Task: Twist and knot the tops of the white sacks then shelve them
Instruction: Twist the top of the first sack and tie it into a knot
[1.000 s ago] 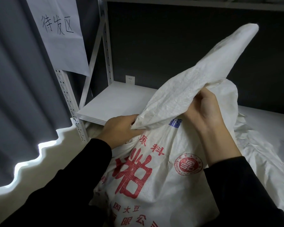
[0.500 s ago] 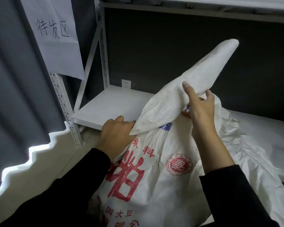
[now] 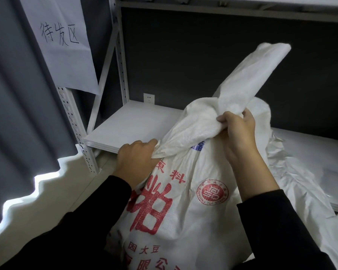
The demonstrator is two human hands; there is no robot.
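The white sack (image 3: 183,201) with red print is standing in front of the shelf board (image 3: 129,127) and covering the middle of the board's front edge. Its base is running out of the bottom of the view, so what it is resting on cannot be told.

Just in front of the board's front edge, the left hand (image 3: 137,158) is gripping a gathered fold of the sack's mouth, its fingertips buried in the cloth. Above the board, the right hand (image 3: 238,133) is clutching the bunched neck tight, with the thumb partly hidden by fabric. From that fist the sack top (image 3: 252,75) is rising as a loose tail over the board; how far it is twisted is hard to make out.

Crumpled white sacking (image 3: 300,172) is lying on the board's right part and spilling over its front edge. Its end is cut off at the frame's corner, and whether it is another sack cannot be told.

A wall socket (image 3: 149,98) is showing just behind the board's back edge. A paper sign (image 3: 61,41) is hanging above the board's left end, its top cropped.
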